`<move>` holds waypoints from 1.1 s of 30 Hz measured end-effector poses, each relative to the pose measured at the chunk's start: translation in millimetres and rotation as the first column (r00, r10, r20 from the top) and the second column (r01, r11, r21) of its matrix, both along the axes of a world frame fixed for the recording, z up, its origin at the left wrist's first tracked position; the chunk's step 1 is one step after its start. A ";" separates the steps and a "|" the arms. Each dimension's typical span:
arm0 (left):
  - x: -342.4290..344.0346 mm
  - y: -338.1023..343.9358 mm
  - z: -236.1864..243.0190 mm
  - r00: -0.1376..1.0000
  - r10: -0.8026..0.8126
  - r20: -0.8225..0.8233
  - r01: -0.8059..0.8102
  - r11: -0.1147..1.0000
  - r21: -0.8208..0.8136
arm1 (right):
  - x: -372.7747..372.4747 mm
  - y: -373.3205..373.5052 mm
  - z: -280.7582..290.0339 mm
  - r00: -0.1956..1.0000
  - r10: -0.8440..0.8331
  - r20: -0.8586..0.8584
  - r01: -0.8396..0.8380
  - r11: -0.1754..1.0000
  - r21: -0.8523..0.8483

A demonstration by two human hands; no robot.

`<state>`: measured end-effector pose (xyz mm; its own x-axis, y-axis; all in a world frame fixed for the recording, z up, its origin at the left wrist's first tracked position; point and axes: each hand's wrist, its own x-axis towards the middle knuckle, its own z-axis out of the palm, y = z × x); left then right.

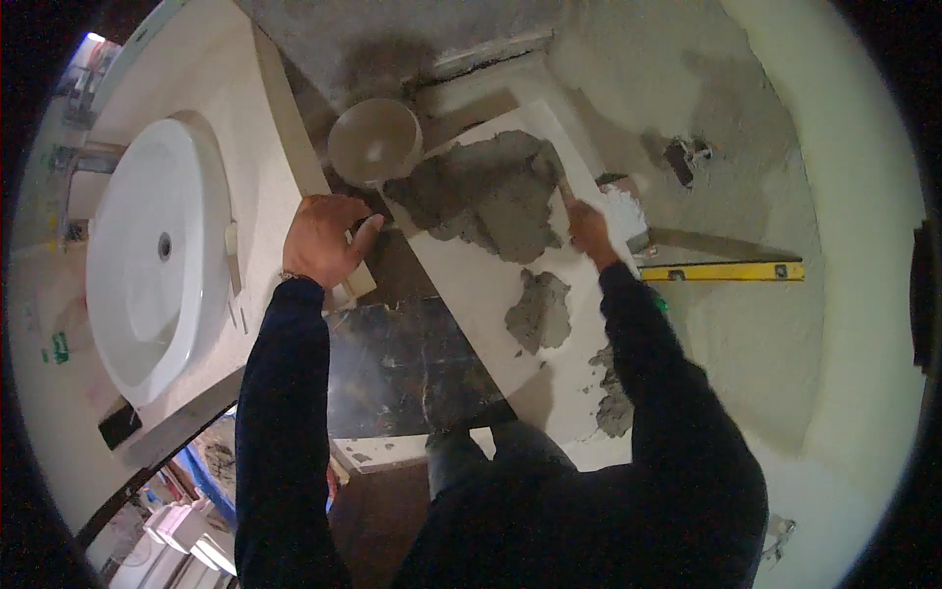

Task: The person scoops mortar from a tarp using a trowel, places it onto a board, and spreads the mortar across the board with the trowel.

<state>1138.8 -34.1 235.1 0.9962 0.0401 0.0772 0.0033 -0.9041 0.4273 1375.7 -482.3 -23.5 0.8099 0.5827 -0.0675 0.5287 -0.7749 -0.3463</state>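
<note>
Pale slab, large grey mortar patch, smaller patches alongside

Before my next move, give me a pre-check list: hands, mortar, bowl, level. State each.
1. Right hand closed on the handle: ok; the tool's blade can't be made out.
2. Left hand clear of the mortar: ok, it is at the edge of the counter.
3. Mortar in one even layer: not ok; a large rough patch and separate smaller clumps, with bare slab between.
4. Bowl upright: ok, opening up. Anything inside: cannot tell.
5. Yellow level clear of the mortar: ok, it lies apart, off to the right.
</note>
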 end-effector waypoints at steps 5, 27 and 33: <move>-21.5 13.8 1.1 0.999 0.035 0.025 -0.037 0.994 0.106 | -51.3 103.8 -60.4 0.977 0.010 0.214 -0.029 0.996 0.087; -37.5 25.6 -3.0 0.998 0.050 0.041 -0.056 0.981 0.186 | -2.0 118.5 62.8 0.973 0.201 -0.114 -0.230 0.879 -0.418; -27.1 17.9 0.1 0.997 0.033 0.068 -0.044 0.985 0.168 | 79.9 94.8 63.9 0.993 0.112 0.033 -0.099 0.960 -0.263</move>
